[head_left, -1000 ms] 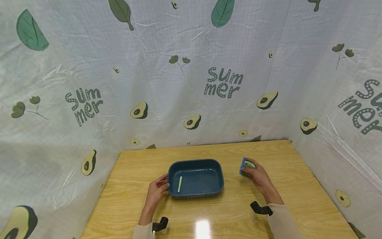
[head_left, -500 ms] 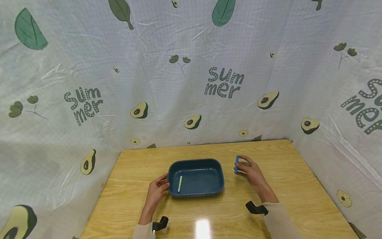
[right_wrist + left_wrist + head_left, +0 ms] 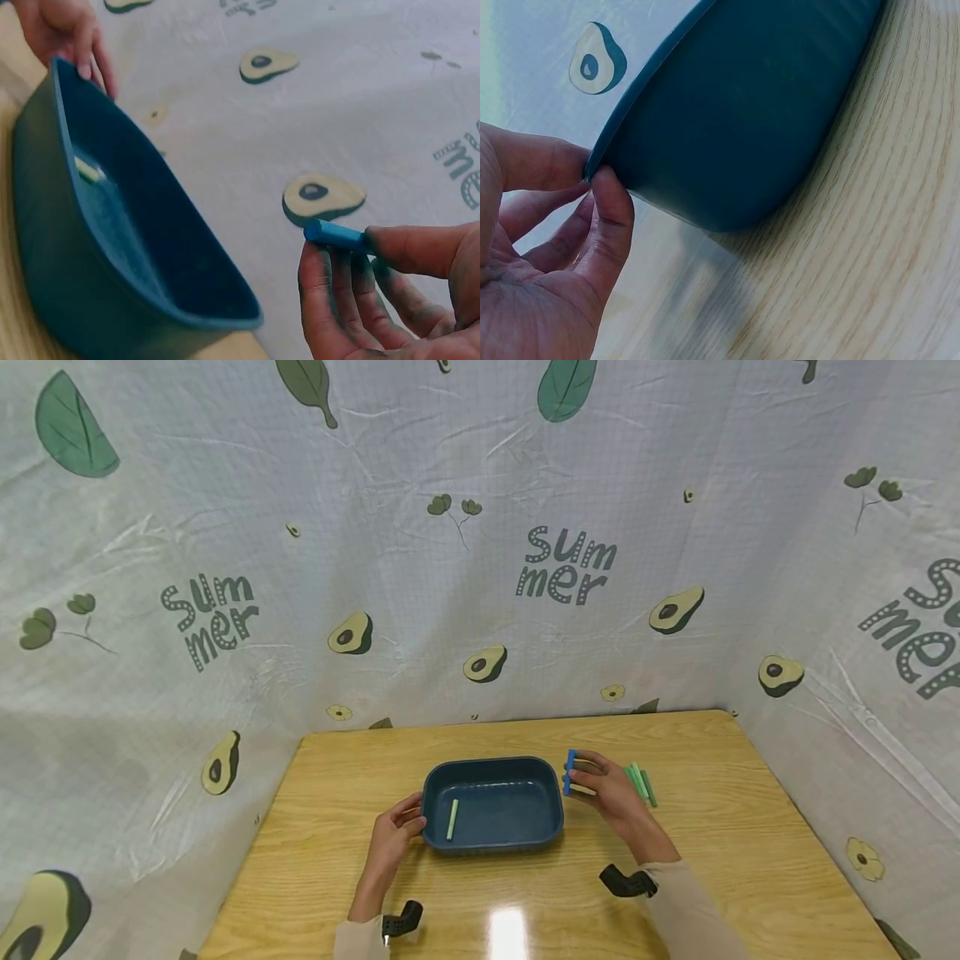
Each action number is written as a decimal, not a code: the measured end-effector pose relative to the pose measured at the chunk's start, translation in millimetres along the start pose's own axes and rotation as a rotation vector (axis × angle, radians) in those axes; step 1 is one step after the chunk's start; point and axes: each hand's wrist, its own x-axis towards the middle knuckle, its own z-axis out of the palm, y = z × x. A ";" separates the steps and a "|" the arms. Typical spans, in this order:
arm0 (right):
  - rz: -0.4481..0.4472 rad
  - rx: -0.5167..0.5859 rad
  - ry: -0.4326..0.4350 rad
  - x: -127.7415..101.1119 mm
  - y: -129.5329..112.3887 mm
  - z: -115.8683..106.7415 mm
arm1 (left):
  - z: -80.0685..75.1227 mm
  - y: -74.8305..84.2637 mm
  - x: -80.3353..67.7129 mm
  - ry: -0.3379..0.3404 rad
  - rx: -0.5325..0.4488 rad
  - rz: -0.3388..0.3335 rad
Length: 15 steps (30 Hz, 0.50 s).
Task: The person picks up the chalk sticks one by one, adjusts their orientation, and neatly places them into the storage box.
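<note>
A dark blue plastic tub [image 3: 502,817] stands on the wooden table, with one pale green chalk stick [image 3: 452,820] lying on its floor near the left end. My left hand [image 3: 392,842] pinches the tub's left rim between thumb and fingers, as the left wrist view shows up close. Just beyond the tub's right rim, my right hand [image 3: 611,789] holds a blue chalk stick [image 3: 339,236] between thumb and fingertips, raised off the table. Dusty smudges mark the right fingers. Several green chalk sticks [image 3: 641,785] lie on the table behind the right hand, partly hidden by it.
The wooden table [image 3: 337,768] reaches back to a pale curtain [image 3: 420,585] printed with avocados and leaves, which also hangs along both sides. A black wrist camera mount [image 3: 628,882] sits on the right wrist, another mount [image 3: 402,919] on the left.
My right hand has moved left toward the tub, carrying the blue chalk stick, and the green sticks behind it have come into view. The left hand stays on the rim.
</note>
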 end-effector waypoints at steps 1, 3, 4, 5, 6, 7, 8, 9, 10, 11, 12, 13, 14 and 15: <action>0.005 0.009 -0.001 0.8 -0.1 2.5 | -0.2 -0.4 0.3 0.003 0.000 0.000; 0.012 0.032 -0.011 2.3 -0.3 7.3 | -0.5 -0.6 0.6 0.005 0.003 0.002; 0.013 0.034 -0.016 3.0 -0.5 9.7 | -0.7 -0.8 0.7 0.006 0.002 0.000; 0.018 0.046 -0.014 3.7 -0.9 12.6 | -0.8 -0.8 1.0 0.008 -0.002 -0.007; 0.017 0.046 -0.021 4.6 -1.1 15.2 | -1.0 -0.9 1.1 0.008 -0.001 -0.008; 0.020 0.046 -0.025 5.4 -1.5 18.0 | -1.1 -0.9 1.2 0.007 0.000 -0.008; 0.024 0.042 -0.033 6.2 -1.9 20.7 | -1.3 -1.0 1.2 0.006 0.002 -0.009; 0.030 0.038 -0.034 7.0 -2.6 23.9 | -1.5 -1.3 1.3 0.006 0.002 -0.010; 0.032 0.027 -0.036 8.0 -3.1 27.1 | -1.6 -1.5 1.3 0.005 0.002 -0.011; 0.039 0.023 -0.036 9.1 -3.7 30.2 | -1.8 -1.7 1.4 0.005 0.002 -0.010; 0.043 0.010 -0.045 9.9 -4.3 33.1 | -1.9 -1.8 1.2 0.004 0.002 -0.008; 0.049 0.006 -0.045 10.7 -5.2 36.3 | -1.9 -2.0 1.1 0.004 0.001 -0.007; 0.053 -0.002 -0.050 11.3 -6.0 39.6 | -2.0 -2.0 1.0 0.003 -0.002 -0.006; 0.056 -0.010 -0.052 12.0 -6.7 42.8 | -2.0 -1.8 0.7 0.003 -0.005 -0.007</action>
